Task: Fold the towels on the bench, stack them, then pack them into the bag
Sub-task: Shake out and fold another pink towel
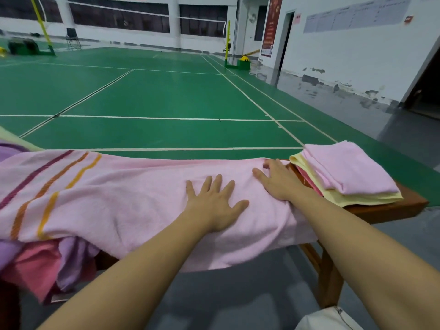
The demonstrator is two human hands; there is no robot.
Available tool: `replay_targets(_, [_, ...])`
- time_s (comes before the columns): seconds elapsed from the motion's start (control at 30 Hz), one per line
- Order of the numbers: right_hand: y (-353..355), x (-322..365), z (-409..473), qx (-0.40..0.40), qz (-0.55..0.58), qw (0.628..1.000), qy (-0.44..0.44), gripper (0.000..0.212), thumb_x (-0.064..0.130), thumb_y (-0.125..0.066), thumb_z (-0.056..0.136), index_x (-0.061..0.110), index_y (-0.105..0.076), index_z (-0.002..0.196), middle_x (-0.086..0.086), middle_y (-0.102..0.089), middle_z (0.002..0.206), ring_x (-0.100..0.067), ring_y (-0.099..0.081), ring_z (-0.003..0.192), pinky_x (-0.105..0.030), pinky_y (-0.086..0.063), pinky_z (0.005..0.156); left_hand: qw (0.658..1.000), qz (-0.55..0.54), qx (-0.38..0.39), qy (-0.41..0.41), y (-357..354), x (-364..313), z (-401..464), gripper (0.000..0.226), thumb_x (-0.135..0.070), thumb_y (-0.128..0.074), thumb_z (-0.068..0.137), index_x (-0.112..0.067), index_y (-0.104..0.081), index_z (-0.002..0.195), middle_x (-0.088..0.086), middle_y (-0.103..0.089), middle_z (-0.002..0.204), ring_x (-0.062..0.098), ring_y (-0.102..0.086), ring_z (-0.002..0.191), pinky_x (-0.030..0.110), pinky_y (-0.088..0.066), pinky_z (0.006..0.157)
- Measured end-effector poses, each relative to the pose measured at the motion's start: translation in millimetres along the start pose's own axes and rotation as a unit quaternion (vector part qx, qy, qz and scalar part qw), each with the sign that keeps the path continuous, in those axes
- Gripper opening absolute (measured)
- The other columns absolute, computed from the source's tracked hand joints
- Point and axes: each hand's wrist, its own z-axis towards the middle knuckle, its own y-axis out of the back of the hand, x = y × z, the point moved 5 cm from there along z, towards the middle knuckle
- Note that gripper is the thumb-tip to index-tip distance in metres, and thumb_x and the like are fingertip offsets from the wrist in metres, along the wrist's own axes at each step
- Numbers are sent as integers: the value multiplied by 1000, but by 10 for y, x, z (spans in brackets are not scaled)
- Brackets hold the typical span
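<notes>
Currently both hands flat on the pink striped towel (123,194), which lies spread along the table (390,207). Left hand (214,203): fingers splayed, palm pressing the towel's middle. Right hand (277,179): fingers straight, resting on the towel's right end, just beside the folded stack (345,173). Stack sits right of the towel on the table end: pink on top, yellow under, a red edge below. Loose purple and red towels (47,260) bunch under the towel's left end. White bag (326,319) lower right of the towel, below the table.
</notes>
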Motion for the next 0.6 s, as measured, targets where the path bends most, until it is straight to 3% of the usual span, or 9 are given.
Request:
replay_targets(0.07, [17, -36, 77, -7, 17, 1000, 1, 64, 70, -37, 96, 20, -45, 135, -5, -51, 143, -28, -51, 126, -47, -41, 108, 1000, 3, -5, 6, 24, 71, 74, 82, -80, -7, 90, -38, -1, 160, -2, 12, 169, 22, 11, 156, 69, 10, 115])
replay_targets(0.33, [92, -49, 118, -79, 23, 996, 47, 43, 56, -45, 98, 22, -61, 120, -2, -58, 126, -24, -53, 116, -43, -43, 104, 999, 9, -24, 26, 72, 171, 285, 86, -82, -8, 88, -36, -8, 161, -1, 5, 170, 24, 4, 156, 71, 7, 116])
replay_targets(0.43, [143, -112, 69, -145, 33, 989, 15, 37, 50, -48, 100, 20, -60, 117, -5, -49, 125, -24, -45, 117, -40, -42, 102, 990, -25, -140, 9, 157, 78, 206, 72, -71, -34, 93, -27, -39, 150, 7, -33, 158, 29, -28, 145, 56, -20, 118])
replay_targets(0.5, [197, -156, 26, -192, 27, 981, -18, 32, 46, -49, 101, 18, -58, 114, -7, -48, 123, -25, -44, 113, -39, -40, 97, 972, -57, -224, -51, 247, -152, 108, 52, -58, -52, 94, -23, -57, 132, 3, -54, 133, 26, -46, 125, 41, -39, 105])
replay_targets(0.6, [272, -234, 18, -175, 11, 981, -85, 34, 48, -52, 99, 16, -55, 112, -12, -56, 117, -29, -52, 105, -39, -43, 89, 957, -179, -203, -108, 277, -641, -6, 26, -47, -62, 94, -25, -67, 107, -3, -68, 106, 20, -61, 100, 35, -49, 87])
